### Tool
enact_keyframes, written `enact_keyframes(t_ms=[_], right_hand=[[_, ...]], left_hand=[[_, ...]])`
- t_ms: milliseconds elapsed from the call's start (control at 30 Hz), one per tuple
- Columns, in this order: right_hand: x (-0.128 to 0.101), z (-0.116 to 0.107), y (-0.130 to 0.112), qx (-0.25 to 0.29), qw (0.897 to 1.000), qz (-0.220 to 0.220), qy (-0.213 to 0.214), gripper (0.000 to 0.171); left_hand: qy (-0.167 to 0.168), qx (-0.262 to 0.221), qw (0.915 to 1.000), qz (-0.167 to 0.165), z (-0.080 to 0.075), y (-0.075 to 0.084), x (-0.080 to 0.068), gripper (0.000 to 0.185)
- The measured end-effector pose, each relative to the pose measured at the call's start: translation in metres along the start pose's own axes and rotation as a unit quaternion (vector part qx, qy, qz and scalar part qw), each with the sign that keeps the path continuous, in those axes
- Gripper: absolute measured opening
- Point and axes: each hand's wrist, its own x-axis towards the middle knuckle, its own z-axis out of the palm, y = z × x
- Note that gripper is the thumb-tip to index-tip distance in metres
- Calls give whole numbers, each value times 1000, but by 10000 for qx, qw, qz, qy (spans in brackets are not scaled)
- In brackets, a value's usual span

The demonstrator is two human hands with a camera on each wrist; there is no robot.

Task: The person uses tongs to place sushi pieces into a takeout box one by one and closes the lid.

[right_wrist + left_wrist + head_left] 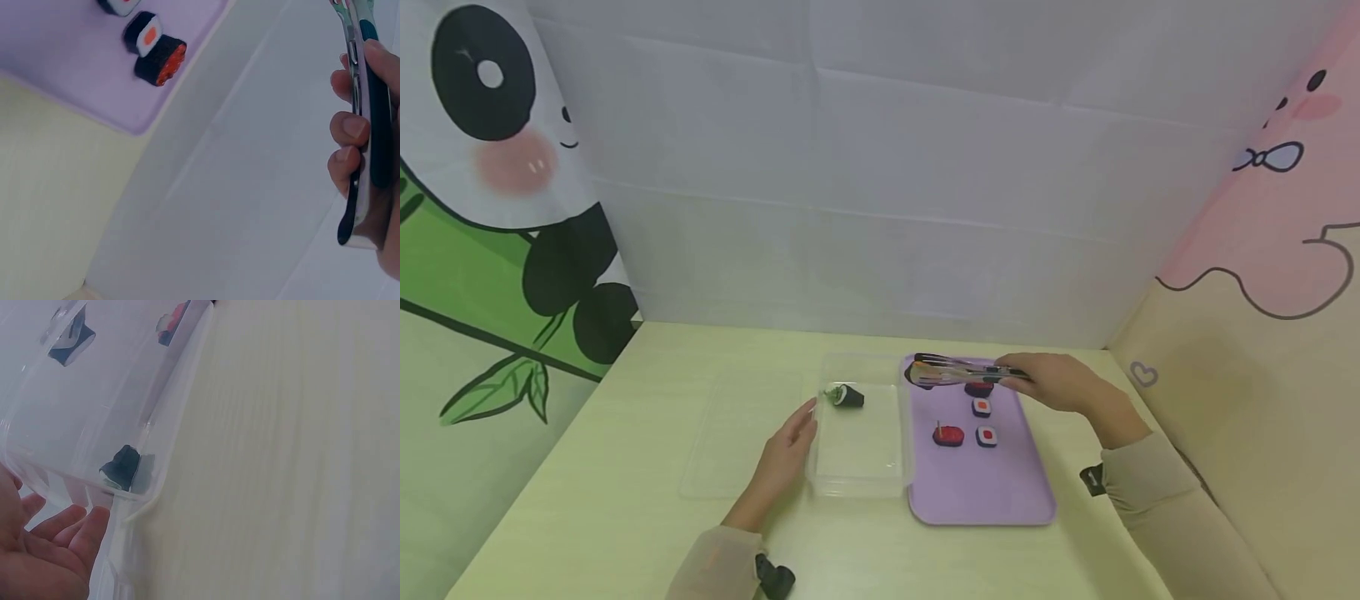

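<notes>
My right hand [1060, 382] grips a pair of metal tongs [958, 371] with dark handle strips, held above the far part of a purple tray [981, 492]. Whether anything is between the tongs' tips is hard to tell. On the tray lie sushi rolls with white and red centres [987, 436], a red-topped sushi piece [948, 436] and a dark roll with red topping [161, 60]. My left hand [784, 450] touches the left side of a clear plastic container [857, 485], its fingers loosely extended. Inside, at the far left, lies a dark cone-shaped hand roll [848, 397] with green at one end.
A flat transparent lid [741, 442] lies on the pale wooden table [587, 500], left of the container. The tray stands against the container's right side. A white sheet [880, 208] rises behind the table, with printed cartoon panels at both sides.
</notes>
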Motion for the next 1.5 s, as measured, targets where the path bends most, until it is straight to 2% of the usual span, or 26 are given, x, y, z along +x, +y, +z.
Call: enact_keyframes(t_ms=[200, 333, 500, 733, 900, 1067, 1233, 1367, 1500], right_hand=[[20, 3, -31, -54, 9997, -193, -170, 37], [38, 13, -50, -100, 9984, -459, -316, 30], [57, 32, -65, -458, 9946, -886, -282, 22], [77, 49, -84, -508, 9938, -764, -621, 16], [85, 54, -96, -801, 9925, -604, -698, 11], [88, 58, -105, -1012, 9900, -323, -929, 17], [84, 50, -105, -845, 9916, -385, -898, 10], [71, 35, -92, -635, 9943, -543, -656, 8], [52, 19, -73, -463, 9970, -410, -471, 8]], left_hand=[[0, -39, 10000, 4, 0, 0, -1, 46], [-18, -49, 10000, -8, 0, 1, -1, 46], [-27, -18, 10000, -24, 1, 0, 0, 47], [2, 19, 10000, -52, 0, -2, 1, 47], [-8, -11, 10000, -10, 0, -2, 1, 48], [-35, -9, 9999, -113, 1, -4, 2, 47], [-75, -25, 9999, -102, 1, -5, 2, 47], [-104, -49, 9999, -64, 0, -4, 2, 47], [-82, -20, 9999, -128, 1, -4, 3, 47]])
